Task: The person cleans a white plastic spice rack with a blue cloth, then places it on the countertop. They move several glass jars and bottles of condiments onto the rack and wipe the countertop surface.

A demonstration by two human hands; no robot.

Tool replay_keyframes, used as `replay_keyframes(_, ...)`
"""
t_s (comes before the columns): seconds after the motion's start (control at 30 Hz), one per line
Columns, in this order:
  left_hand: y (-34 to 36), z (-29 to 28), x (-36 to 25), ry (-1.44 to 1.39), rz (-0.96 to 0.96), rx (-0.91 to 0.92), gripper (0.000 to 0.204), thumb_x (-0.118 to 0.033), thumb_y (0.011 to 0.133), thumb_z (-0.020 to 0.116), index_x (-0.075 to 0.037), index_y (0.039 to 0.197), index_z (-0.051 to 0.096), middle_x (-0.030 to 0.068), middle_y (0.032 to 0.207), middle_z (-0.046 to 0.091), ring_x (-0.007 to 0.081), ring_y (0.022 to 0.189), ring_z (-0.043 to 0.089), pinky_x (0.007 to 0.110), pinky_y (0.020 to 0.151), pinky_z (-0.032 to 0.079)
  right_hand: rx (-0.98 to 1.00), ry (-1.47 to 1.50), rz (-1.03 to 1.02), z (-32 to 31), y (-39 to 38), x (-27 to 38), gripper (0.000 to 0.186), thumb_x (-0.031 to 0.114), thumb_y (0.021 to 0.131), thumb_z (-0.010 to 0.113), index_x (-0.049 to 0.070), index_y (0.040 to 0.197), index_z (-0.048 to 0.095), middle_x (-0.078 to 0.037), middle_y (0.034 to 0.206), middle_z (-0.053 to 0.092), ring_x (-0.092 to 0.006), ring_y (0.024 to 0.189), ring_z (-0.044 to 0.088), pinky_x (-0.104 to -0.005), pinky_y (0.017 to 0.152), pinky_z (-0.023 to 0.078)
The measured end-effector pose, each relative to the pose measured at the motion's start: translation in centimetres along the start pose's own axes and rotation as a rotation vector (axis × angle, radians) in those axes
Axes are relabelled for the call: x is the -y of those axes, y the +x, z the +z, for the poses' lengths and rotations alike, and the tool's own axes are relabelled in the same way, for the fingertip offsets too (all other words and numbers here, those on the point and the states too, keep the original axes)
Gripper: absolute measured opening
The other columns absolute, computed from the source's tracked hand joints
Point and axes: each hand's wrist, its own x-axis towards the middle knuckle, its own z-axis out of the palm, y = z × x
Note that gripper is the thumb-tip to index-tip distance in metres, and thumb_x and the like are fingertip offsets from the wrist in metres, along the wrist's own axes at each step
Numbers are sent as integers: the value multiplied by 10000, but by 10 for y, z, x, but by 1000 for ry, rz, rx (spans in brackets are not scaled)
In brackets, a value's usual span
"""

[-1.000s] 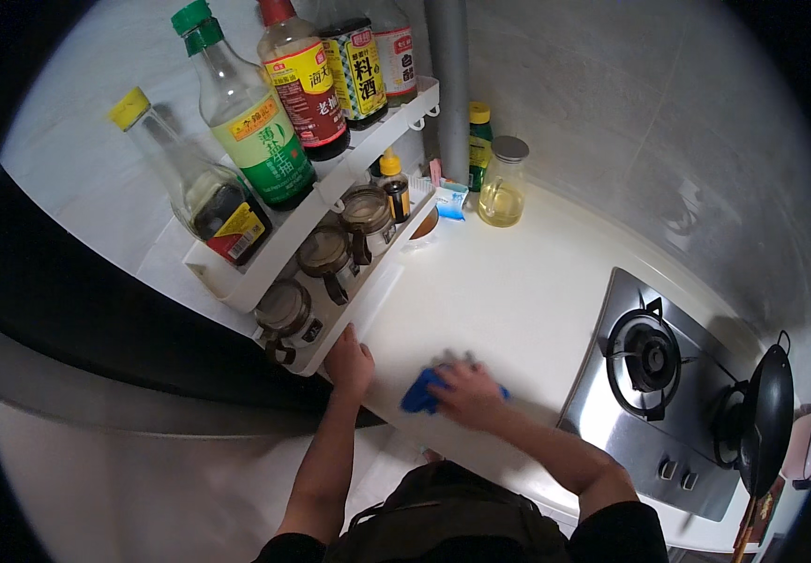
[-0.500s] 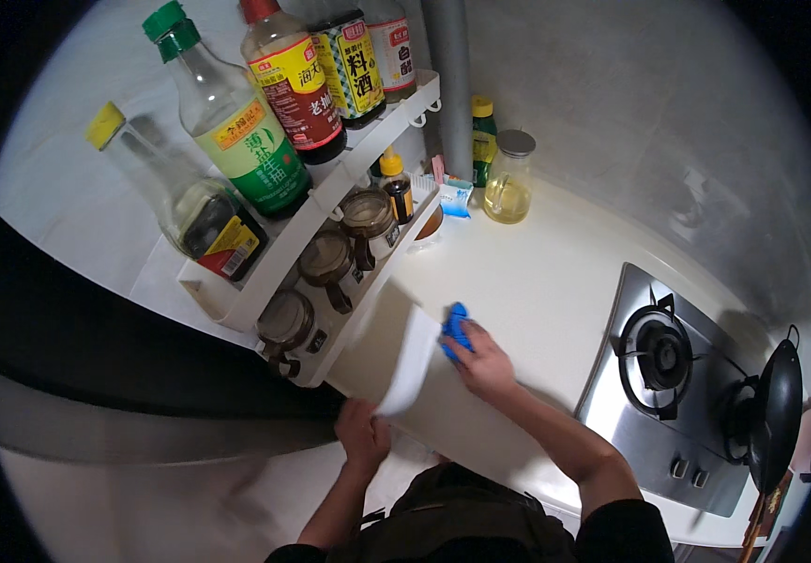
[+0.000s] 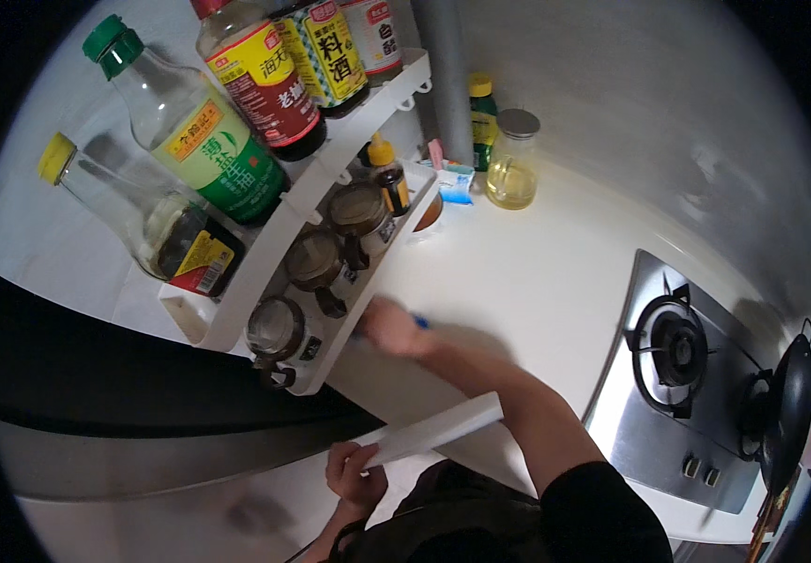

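My left hand (image 3: 356, 477) is closed on the end of a white flat panel (image 3: 438, 430), thin and stiff-looking, tilted up above the counter's near edge. I cannot tell what kind of panel it is. My right hand (image 3: 392, 327) is at the counter by the lower tier of the white shelf rack (image 3: 333, 350), its fingertips partly hidden there and smeared by motion. A bit of blue cloth (image 3: 420, 321) shows beside that hand; most of the cloth is hidden under it. My right forearm crosses the counter just past the panel's far end.
Several sauce bottles (image 3: 218, 155) stand on the rack's upper tier, lidded jars (image 3: 314, 262) on the lower. A glass jar of yellow liquid (image 3: 513, 164) is at the back of the counter (image 3: 527, 291). To the right are a gas stove (image 3: 654, 422) and a black wok (image 3: 787, 413).
The right hand has moved left with the blue cloth, to beneath the rack. My left hand has raised and swung the white panel off the counter toward me.
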Motion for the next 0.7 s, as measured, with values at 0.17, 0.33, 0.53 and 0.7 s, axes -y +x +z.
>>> replay_keyframes(0.17, 24, 23, 7, 50, 66, -151, 315, 78, 621, 528, -68, 876, 644, 101, 770, 521, 248, 626, 500, 323, 528, 400, 219, 108, -181, -8, -87, 63, 244, 155, 762, 551, 57, 981, 596, -134, 1035, 579, -307, 974, 537, -380, 837, 454)
replay_keyframes(0.33, 47, 62, 39, 260, 275, -93, 217, 25, 697, 605, -92, 875, 649, 60, 815, 546, 243, 655, 498, 369, 589, 388, 114, -336, 78, -78, -123, -14, 206, 104, 716, 543, 59, 902, 621, -124, 1008, 585, -288, 943, 562, -387, 794, 476)
replay_keyframes(0.53, 39, 75, 85, 382, 340, -201, 97, -51, 727, 640, -109, 804, 630, 41, 894, 558, 233, 696, 505, 388, 613, 379, -564, -655, 613, -188, -162, -92, 222, 51, 693, 562, 47, 905, 625, -152, 1034, 552, -320, 984, 529, -383, 778, 485)
replay_keyframes(0.7, 2, 97, 131, 372, 12, 132, 78, -63, 736, 611, -90, 807, 595, 74, 909, 569, 301, 762, 523, 411, 681, 406, -605, -651, 559, -170, -170, -71, 296, 57, 690, 565, 40, 982, 616, -178, 1075, 545, -343, 1067, 489, -387, 868, 456)
